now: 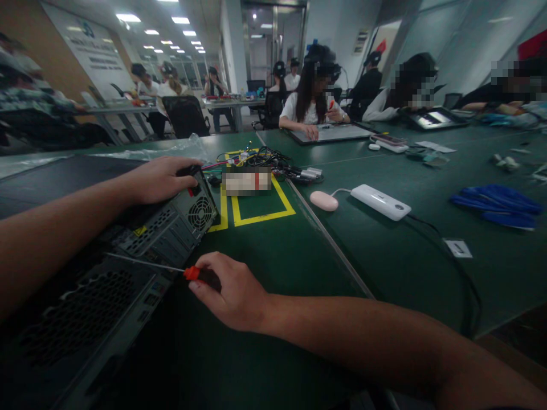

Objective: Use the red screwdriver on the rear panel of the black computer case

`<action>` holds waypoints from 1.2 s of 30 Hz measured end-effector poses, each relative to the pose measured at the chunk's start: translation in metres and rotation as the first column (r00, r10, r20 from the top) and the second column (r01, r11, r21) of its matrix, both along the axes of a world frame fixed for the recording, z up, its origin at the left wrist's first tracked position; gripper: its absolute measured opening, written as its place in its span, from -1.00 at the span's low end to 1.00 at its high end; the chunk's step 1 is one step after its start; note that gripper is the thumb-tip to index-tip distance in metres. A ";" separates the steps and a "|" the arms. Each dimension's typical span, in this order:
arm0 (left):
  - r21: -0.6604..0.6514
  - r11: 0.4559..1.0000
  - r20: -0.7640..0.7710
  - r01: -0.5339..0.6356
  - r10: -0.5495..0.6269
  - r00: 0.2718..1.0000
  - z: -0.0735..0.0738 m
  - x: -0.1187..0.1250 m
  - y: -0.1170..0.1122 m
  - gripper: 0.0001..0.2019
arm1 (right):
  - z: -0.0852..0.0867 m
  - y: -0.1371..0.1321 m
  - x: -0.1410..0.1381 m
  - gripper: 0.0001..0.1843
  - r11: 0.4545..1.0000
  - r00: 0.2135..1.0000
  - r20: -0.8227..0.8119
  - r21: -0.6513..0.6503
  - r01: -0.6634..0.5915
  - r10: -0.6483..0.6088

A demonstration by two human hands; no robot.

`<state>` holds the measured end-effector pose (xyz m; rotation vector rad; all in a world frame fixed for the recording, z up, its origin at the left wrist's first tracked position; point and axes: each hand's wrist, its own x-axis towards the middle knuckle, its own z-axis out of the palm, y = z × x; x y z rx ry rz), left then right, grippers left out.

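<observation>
A grey desktop computer case (141, 256) lies on its side on the green table, its rear panel with a fan grille facing me. My left hand (160, 179) rests curled over the case's top far corner, gripping it. My right hand (228, 290) is closed round the red-and-black handle of a screwdriver (171, 267). The screwdriver's thin metal shaft points left, and its tip reaches the rear panel of the case.
A yellow-taped rectangle (256, 219) holds a tangle of cables (265, 159). A pink mouse (323, 200), a white power strip (380, 202) and blue gloves (498, 204) lie to the right. Several seated people work at tables beyond.
</observation>
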<state>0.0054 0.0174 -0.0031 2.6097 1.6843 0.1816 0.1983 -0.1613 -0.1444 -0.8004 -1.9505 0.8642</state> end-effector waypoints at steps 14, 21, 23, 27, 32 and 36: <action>-0.016 1.000 0.009 -0.015 0.015 1.000 0.002 0.003 -0.003 -0.17 | 0.003 -0.001 0.002 -0.77 1.000 1.000 -0.003 -0.001 -0.003 0.003; -0.004 1.000 0.014 -0.002 0.002 1.000 0.001 0.003 -0.003 -0.18 | 0.003 0.000 0.001 -0.75 1.000 1.000 0.006 0.016 0.008 -0.008; 0.000 1.000 0.008 0.002 -0.002 1.000 0.001 0.003 -0.002 -0.20 | 0.002 0.000 0.001 -0.74 1.000 1.000 0.011 0.027 0.013 -0.013; 0.003 1.000 0.007 -0.007 0.007 1.000 0.000 0.002 -0.002 -0.18 | 0.001 0.000 0.001 -0.72 0.998 1.000 0.020 0.054 0.015 -0.016; 0.004 1.000 0.006 -0.011 0.011 1.000 0.000 0.003 -0.002 -0.19 | 0.000 0.001 0.001 -0.69 0.996 1.000 0.029 0.089 0.008 -0.011; -0.001 1.000 0.017 -0.002 0.002 1.000 0.001 0.003 -0.003 -0.19 | 0.001 0.001 0.001 -0.67 0.995 0.999 0.040 0.097 -0.022 0.018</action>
